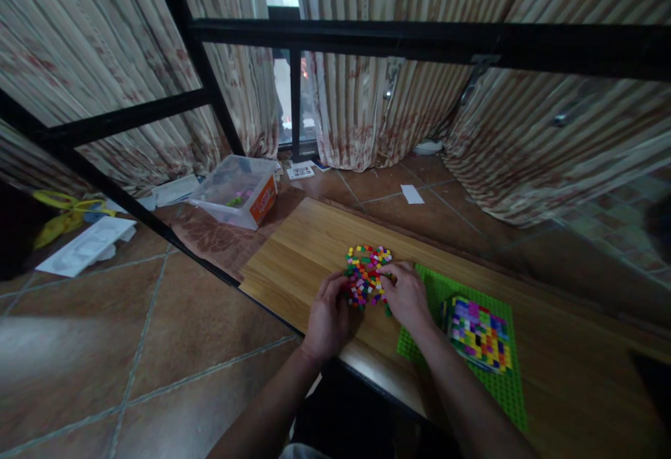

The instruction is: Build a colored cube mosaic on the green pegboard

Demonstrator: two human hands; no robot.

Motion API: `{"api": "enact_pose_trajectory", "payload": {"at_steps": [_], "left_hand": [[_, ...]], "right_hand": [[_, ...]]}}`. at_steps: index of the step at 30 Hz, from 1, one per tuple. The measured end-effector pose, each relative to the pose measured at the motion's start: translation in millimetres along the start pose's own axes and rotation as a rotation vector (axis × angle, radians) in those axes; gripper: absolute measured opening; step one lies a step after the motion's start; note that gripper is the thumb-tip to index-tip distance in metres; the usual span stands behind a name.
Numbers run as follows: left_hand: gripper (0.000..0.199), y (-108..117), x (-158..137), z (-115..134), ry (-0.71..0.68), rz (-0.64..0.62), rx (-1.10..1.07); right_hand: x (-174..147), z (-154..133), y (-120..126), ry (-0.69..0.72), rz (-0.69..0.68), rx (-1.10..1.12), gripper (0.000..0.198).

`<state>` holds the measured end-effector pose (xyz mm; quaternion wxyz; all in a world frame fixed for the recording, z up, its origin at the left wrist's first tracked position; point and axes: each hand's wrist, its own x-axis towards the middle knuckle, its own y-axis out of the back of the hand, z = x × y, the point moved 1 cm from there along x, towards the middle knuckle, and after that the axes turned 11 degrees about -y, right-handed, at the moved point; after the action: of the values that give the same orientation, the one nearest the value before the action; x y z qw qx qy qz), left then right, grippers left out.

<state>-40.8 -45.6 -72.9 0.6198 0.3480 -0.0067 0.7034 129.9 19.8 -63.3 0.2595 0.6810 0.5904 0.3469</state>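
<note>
A loose pile of small multicoloured toy bricks (pixel 368 274) lies on the wooden tabletop (pixel 293 249). My left hand (pixel 329 314) is closed at the pile's left edge, its fingers curled together against the bricks; anything in them is hidden. At the right edge, my right hand (pixel 406 295) has thumb and fingers bent into a pinch over the bricks, too small to tell what is between them. Just right of that hand, a green baseplate (pixel 451 281) carries a blocky, multicoloured brick build (pixel 479 333). My right forearm crosses over part of the baseplate.
A clear plastic box (pixel 235 190) with an orange label and some bricks inside stands beyond the table's left end. White moulded trays (pixel 87 244) and a yellow bag (pixel 68 211) lie on the tiled floor. A black metal frame (pixel 335 34) and curtains run behind.
</note>
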Motion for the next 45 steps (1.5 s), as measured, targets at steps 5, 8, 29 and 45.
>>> {"api": "enact_pose_trajectory", "payload": {"at_steps": [5, 8, 29, 45], "left_hand": [[0.045, 1, 0, 1, 0.0, -0.014, -0.004], [0.047, 2, 0, 2, 0.001, -0.016, -0.004], [0.034, 0, 0, -1, 0.08, 0.066, 0.078], [0.027, 1, 0, 2, 0.045, 0.039, 0.104]], "right_hand": [[-1, -1, 3, -0.001, -0.033, 0.072, 0.021], [1, -2, 1, 0.018, -0.042, 0.031, 0.022], [-6, 3, 0, -0.034, 0.039, -0.078, 0.013], [-15, -8, -1, 0.036, 0.031, -0.062, 0.008]]}}
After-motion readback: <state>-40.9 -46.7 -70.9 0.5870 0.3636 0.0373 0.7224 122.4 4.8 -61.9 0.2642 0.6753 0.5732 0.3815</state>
